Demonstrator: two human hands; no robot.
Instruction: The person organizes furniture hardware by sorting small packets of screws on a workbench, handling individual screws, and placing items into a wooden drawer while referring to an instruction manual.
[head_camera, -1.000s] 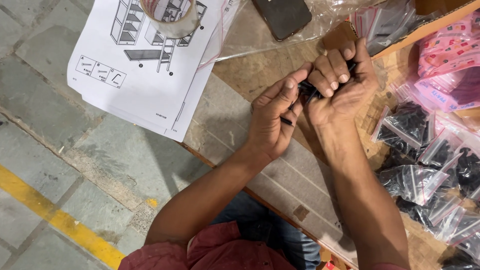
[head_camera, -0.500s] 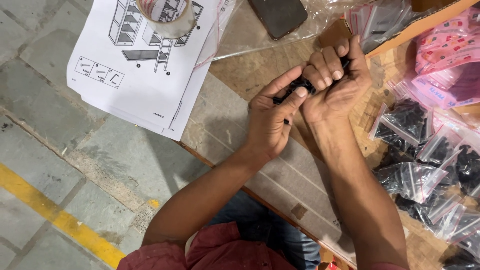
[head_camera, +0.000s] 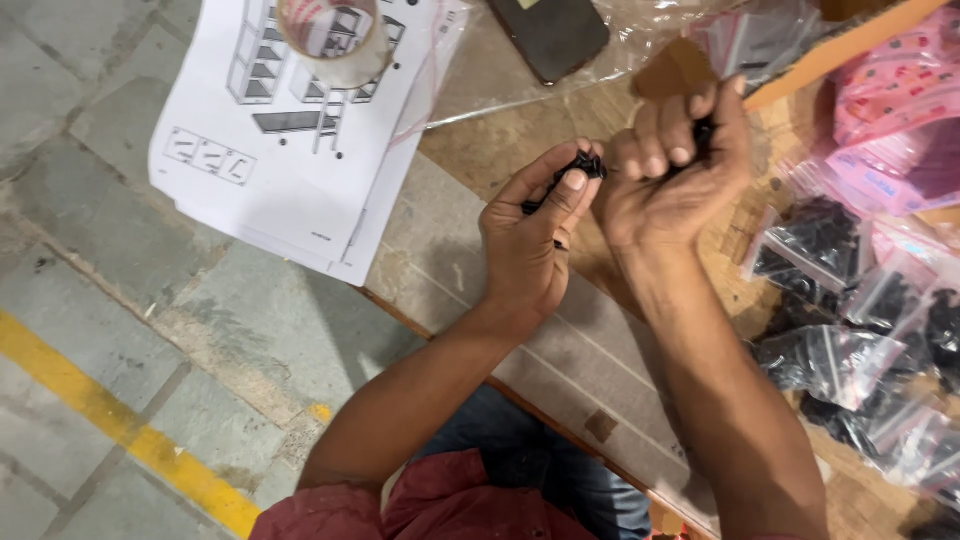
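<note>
Over on the left, a white assembly sheet (head_camera: 300, 140) with line drawings of a shelf unit lies half off the edge of the worktop (head_camera: 470, 270), and a roll of clear tape (head_camera: 335, 35) sits on top of it; neither is being touched. Moving in, a dark flat phone-like slab (head_camera: 550, 35) rests on a clear plastic film near the top. Now the action: the left hand (head_camera: 530, 250) is raised over the worktop, thumb and forefinger pinched shut on a small black plastic part (head_camera: 583, 165), with a second dark bit just showing lower in the palm. Right beside it, almost knuckle to knuckle, the right hand (head_camera: 670, 180) is curled into a loose fist, fingers (head_camera: 655, 150) closed around more small black pieces (head_camera: 703, 133); how many are in there, I cannot tell. Further right, the clear bags of black parts (head_camera: 830, 360) lie heaped together, filled, with pink printed packets (head_camera: 890, 110) above them. By the look of it the sorting is well along, many bags packed, while the handful held between the two hands is not yet bagged, and no open bag shows near the hands.
</note>
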